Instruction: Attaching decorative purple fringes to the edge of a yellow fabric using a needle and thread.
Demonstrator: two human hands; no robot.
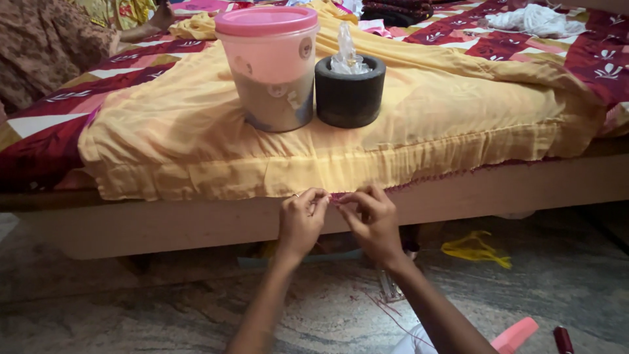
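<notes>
Up close, the yellow cloth [262, 141] is lying spread over the bed [517, 187], its folded hem hanging at the bed's front edge, trimmed to the right with a dark red stitched border [458, 174]. Both hands are pinching that hem: the left hand [301, 219] is closing its fingertips on the fabric, and the right hand [375, 223], just beside it, is gripping the same edge. Behind the hem, a pink-lidded plastic tub [268, 65] and a dark round holder [349, 92] are sitting on the cloth. Below the bed, open stone floor [131, 314] is stretching out, with yellow thread [475, 249] lying to the right.
</notes>
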